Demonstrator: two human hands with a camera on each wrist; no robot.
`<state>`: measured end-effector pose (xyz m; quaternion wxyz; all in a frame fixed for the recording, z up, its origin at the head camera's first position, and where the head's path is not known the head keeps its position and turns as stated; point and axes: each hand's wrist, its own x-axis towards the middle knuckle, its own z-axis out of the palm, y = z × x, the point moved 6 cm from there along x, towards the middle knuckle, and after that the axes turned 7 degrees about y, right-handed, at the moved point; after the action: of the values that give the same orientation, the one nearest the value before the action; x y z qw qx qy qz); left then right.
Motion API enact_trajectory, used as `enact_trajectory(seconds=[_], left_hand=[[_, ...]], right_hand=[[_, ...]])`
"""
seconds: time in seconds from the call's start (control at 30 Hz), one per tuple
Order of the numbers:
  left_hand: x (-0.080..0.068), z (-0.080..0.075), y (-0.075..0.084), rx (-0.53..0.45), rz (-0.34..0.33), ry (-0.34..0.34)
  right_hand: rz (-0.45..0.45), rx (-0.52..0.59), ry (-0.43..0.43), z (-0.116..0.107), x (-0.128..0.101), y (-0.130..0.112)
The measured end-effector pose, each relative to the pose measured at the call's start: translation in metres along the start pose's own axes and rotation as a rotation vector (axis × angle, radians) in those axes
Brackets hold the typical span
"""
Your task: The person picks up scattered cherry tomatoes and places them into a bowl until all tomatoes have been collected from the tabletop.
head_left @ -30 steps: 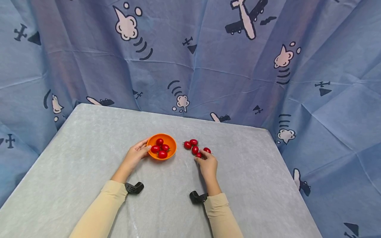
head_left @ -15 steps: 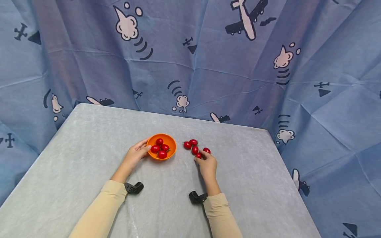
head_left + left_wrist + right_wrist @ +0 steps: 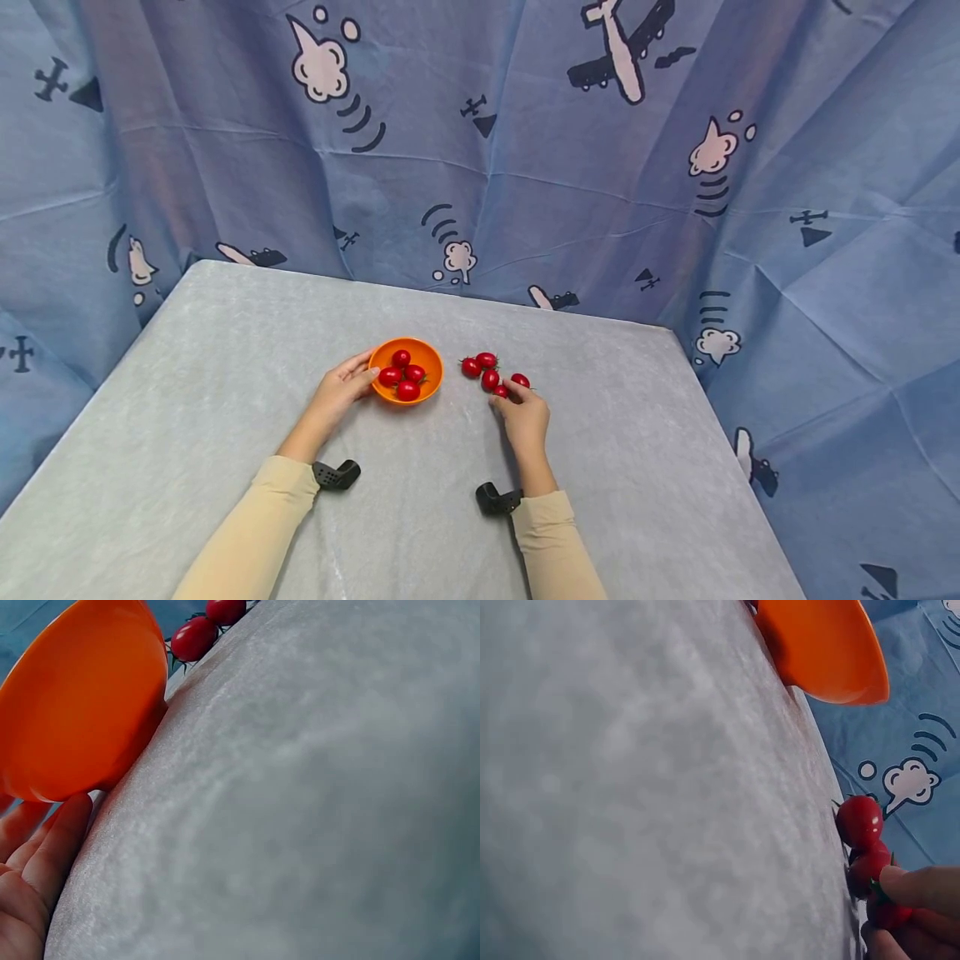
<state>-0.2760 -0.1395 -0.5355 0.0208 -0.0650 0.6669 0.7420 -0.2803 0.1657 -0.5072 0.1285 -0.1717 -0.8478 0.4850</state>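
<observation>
An orange bowl (image 3: 426, 355) sits mid-table with several red cherry tomatoes (image 3: 404, 377) inside. My left hand (image 3: 341, 390) holds its left rim, fingers curved along the outside wall (image 3: 67, 727). To the right of the bowl lies a loose cluster of cherry tomatoes (image 3: 483, 367) on the grey cloth. My right hand (image 3: 521, 415) reaches the cluster's near side and pinches one small tomato (image 3: 500, 391) between thumb and fingertips (image 3: 919, 889). In the right wrist view that tomato (image 3: 889, 913) sits under the fingers, two more tomatoes (image 3: 859, 821) just beyond it.
A grey cloth covers the table (image 3: 225, 350), which ends at the far edge and at the right edge. A blue curtain (image 3: 525, 150) with plane and cloud prints hangs behind and to both sides. Black wrist camera mounts (image 3: 336, 475) sit at both cuffs.
</observation>
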Motion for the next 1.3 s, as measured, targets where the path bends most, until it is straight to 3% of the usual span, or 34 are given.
enact_trajectory(seconds=[0.27,0.77,1.07,1.3], left_hand=[[0.0,0.0,0.001,-0.005,0.006,0.002],[0.0,0.0,0.002,-0.004,0.006,0.003],[0.0,0.0,0.003,-0.013,0.01,-0.001],[-0.001,0.0,0.002,0.004,-0.005,0.003]], right_hand=[[0.031,0.055,-0.012,-0.004,-0.004,-0.009],[-0.058,0.102,-0.012,-0.005,-0.012,-0.039],[-0.086,0.129,-0.006,0.002,-0.016,-0.054],[-0.096,0.15,-0.048,0.014,-0.019,-0.064]])
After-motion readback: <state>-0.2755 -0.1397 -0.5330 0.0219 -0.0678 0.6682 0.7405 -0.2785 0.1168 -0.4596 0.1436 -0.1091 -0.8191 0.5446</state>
